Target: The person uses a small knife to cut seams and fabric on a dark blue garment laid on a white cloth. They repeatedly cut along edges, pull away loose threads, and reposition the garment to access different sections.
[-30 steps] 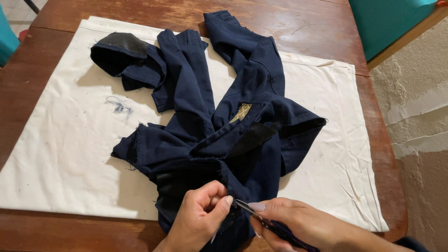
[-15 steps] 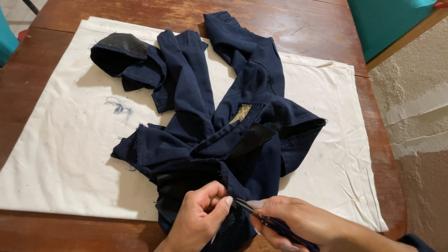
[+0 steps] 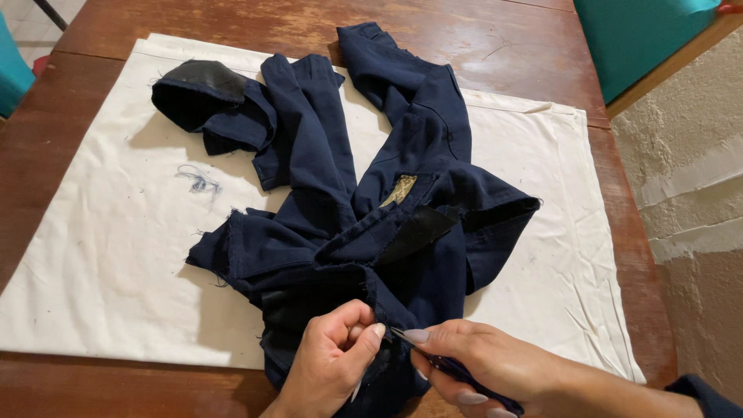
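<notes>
A crumpled dark navy garment (image 3: 364, 209) lies on a white cloth (image 3: 101, 232) spread over a wooden table (image 3: 255, 31). My left hand (image 3: 329, 364) pinches a fold of the navy fabric at the garment's near edge. My right hand (image 3: 484, 364) grips a thin dark tool (image 3: 433, 358) like a pen, and its metal tip (image 3: 398, 334) touches the fabric right beside my left fingers. A yellowish label (image 3: 398, 190) and a black patch (image 3: 414, 232) show in the garment's middle.
A small tuft of loose blue threads (image 3: 200, 179) lies on the white cloth at the left. A black lined part (image 3: 197, 81) of the garment sits at the far left. A pale rough wall (image 3: 689, 201) runs along the table's right edge.
</notes>
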